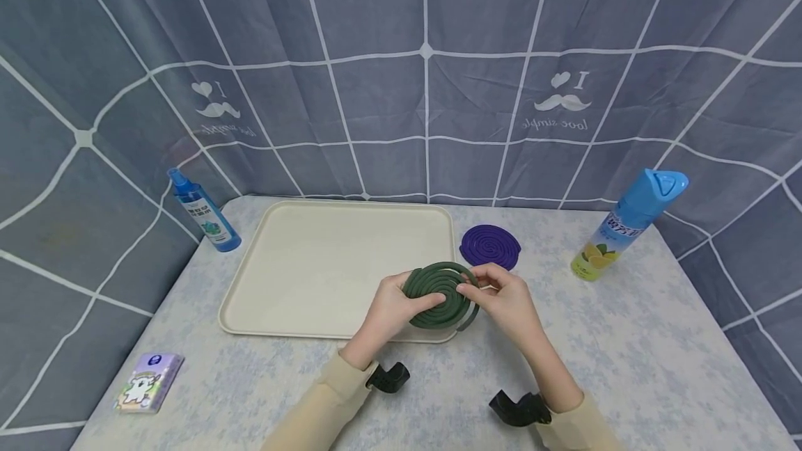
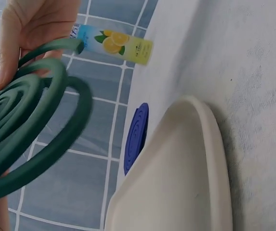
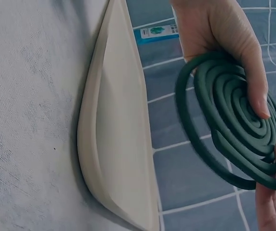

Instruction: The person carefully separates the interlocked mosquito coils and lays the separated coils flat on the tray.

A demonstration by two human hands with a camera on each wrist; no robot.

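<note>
A green mosquito coil (image 1: 442, 314) is held up over the right front corner of the cream tray (image 1: 326, 270). My left hand (image 1: 398, 303) grips its left side, thumb lying on the top face. My right hand (image 1: 506, 296) pinches the coil's right edge between thumb and fingers. An outer turn stands apart from the tighter spiral, with a loose end showing. In the right wrist view the coil (image 3: 229, 103) hangs tilted, its turns partly spread. Behind the hands, a purple mosquito coil (image 1: 490, 246) lies flat on the table beside the tray.
On the right stands a blue and yellow spray can (image 1: 617, 232) with lemons printed on it. A blue spray bottle (image 1: 205, 211) is at the back left. A purple tissue pack (image 1: 149, 384) lies at the front left. A grey checked curtain (image 1: 388, 103) hangs behind the table.
</note>
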